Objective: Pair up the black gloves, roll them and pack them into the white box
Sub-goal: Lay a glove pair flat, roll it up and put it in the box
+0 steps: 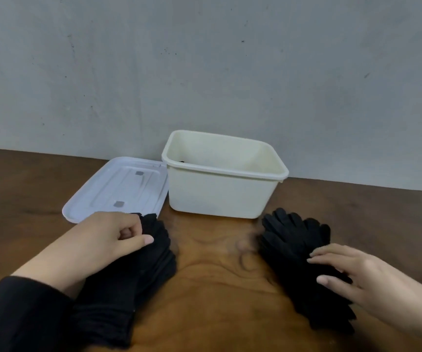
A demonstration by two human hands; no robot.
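Two stacks of black gloves lie on the wooden table. My left hand (113, 237) pinches the finger end of the top glove of the left stack (149, 265), thumb and curled fingers on the fabric. On the right stack (291, 247) my right hand (352, 273) rests with fingers straight and spread, covering its near part. The white box (217, 191) stands open behind the stacks, near the wall. A small dark bit shows just over its near rim at the left; the rest of the inside is hidden.
The box's lid (118, 189) lies flat on the table to the left of the box, just behind my left hand. A grey wall runs close behind the box. Bare brown table (217, 262) shows between the two stacks.
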